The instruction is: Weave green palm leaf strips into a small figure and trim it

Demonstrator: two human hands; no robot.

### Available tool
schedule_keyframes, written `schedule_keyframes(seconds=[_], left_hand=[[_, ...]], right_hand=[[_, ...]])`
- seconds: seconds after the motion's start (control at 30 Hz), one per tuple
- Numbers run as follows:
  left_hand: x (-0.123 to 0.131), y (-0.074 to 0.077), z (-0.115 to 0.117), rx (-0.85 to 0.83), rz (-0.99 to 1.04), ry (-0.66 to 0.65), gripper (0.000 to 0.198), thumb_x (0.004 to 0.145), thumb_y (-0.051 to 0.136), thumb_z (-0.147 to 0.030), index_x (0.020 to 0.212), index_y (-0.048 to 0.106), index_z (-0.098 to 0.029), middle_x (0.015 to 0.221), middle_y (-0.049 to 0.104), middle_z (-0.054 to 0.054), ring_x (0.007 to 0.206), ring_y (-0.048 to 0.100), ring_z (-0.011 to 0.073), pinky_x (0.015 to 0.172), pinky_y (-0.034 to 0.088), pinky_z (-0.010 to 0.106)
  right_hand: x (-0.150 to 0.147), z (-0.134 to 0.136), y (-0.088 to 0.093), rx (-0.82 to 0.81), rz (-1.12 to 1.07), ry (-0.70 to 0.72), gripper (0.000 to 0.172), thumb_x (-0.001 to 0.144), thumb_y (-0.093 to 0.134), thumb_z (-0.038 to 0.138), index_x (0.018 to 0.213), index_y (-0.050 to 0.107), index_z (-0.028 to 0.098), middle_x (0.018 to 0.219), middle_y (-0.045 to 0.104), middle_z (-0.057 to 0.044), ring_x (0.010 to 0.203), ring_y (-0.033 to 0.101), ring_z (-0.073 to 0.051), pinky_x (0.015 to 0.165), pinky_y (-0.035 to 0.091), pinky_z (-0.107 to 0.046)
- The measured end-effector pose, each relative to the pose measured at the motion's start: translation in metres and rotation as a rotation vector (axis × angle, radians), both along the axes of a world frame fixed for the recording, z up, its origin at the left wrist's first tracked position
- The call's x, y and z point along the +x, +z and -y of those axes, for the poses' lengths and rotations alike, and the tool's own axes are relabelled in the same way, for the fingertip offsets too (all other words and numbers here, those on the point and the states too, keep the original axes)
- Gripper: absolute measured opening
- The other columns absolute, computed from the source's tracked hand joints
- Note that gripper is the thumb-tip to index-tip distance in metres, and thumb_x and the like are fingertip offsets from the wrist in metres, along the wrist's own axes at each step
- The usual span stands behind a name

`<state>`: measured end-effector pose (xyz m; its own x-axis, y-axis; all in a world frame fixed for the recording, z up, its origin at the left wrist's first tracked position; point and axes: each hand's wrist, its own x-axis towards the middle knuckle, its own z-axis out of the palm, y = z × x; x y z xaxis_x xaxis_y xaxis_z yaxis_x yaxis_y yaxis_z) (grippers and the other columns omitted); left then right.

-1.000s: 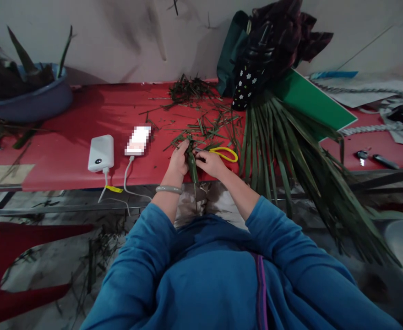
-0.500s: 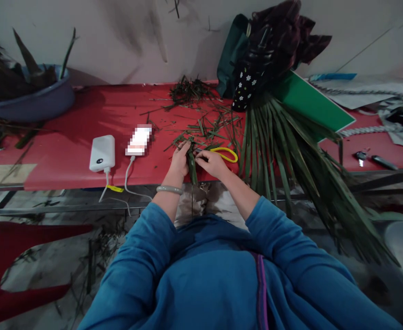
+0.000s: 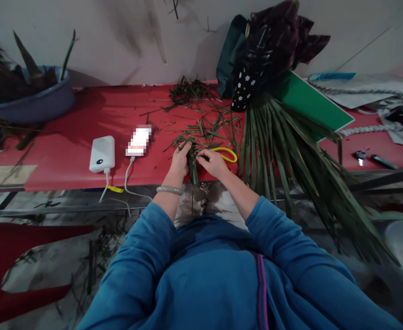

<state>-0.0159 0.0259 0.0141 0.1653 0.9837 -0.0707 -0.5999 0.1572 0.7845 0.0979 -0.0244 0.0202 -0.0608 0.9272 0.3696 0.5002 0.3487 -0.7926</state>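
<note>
My left hand (image 3: 181,160) is closed round a folded bunch of green palm leaf strips (image 3: 192,168) at the front edge of the red table. The strips hang down toward the edge, and their upper end spreads out above my fingers. On the right side of the bunch, my right hand (image 3: 211,162) is closed in a pinch; what lies between its fingertips is too small to make out. Just behind my right hand is a yellow loop handle (image 3: 227,153), resting on the table. Short leaf scraps (image 3: 208,128) are scattered behind both hands.
A white power bank (image 3: 102,153) is cabled to a blurred phone (image 3: 138,141) on the left. Farther left stands a purple basin (image 3: 33,103) of plant pieces. Large palm fronds (image 3: 273,142) overhang the table's right front edge, near a green board (image 3: 316,107) and keys (image 3: 360,156).
My right hand's fingertips have shifted very slightly to the right, away from the leaf bunch. My left hand keeps its hold in the same place.
</note>
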Motion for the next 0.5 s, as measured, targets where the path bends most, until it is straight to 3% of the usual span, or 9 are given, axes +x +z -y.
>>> schedule_keyframes(seconds=[0.5], left_hand=[[0.0007,0.0025,0.0029,0.008,-0.008,-0.022,0.025,0.055,0.071,-0.022,0.074,0.055,-0.016,0.065,0.058,-0.005,0.059,0.054,0.0061,0.060,0.042,0.020]], right_hand=[[-0.0002,0.0012,-0.0021,0.076,-0.037,-0.078,0.015,0.076,0.048,0.028,0.076,0.058,0.017,0.073,0.064,-0.002,0.069,0.057,-0.013,0.066,0.043,-0.024]])
